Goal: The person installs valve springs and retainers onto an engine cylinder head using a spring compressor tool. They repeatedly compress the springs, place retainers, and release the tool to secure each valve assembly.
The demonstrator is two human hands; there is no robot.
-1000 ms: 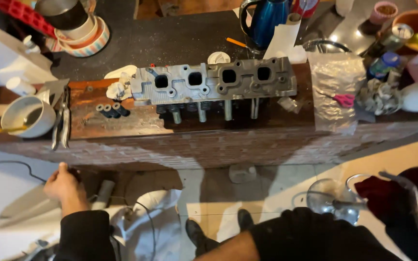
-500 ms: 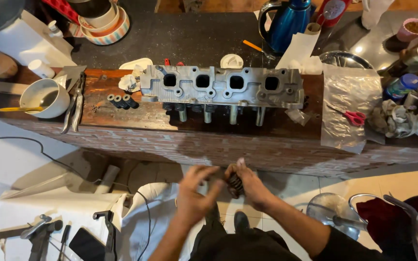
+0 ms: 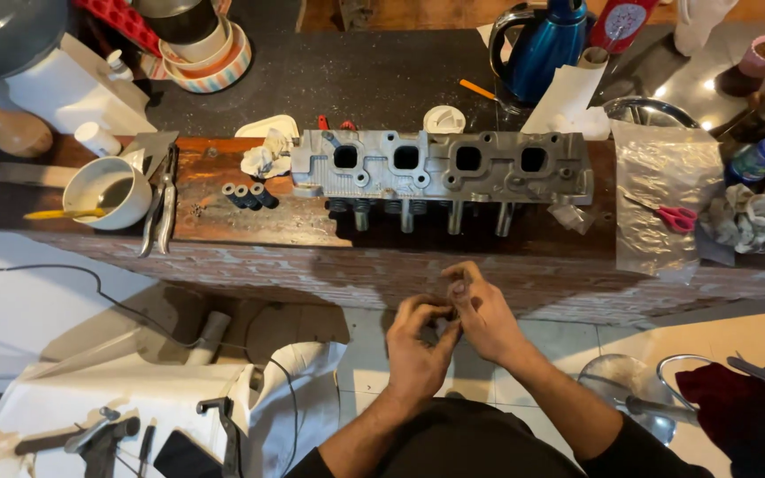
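My left hand (image 3: 420, 341) and my right hand (image 3: 480, 310) meet just below the front edge of the brick-faced counter (image 3: 312, 265). Together they pinch a small dark part (image 3: 451, 312); its shape is mostly hidden by my fingers. Above them on the counter lies a grey metal cylinder head (image 3: 443, 166) with a row of square ports on top and valve stems sticking out of its near side. Three small dark rings (image 3: 250, 195) lie to its left beside a crumpled rag (image 3: 265, 159).
Pliers (image 3: 159, 208) and a white bowl (image 3: 106, 190) with a yellow stick sit at the counter's left. A blue kettle (image 3: 542, 44), plastic sheet (image 3: 661, 199) with pink scissors (image 3: 675, 217) and bottles are on the right. Cloths, cables and tools lie on the floor.
My left hand came up from the floor at lower left and joined my right hand in front of me. The view shifted so the cylinder head sits more centrally.
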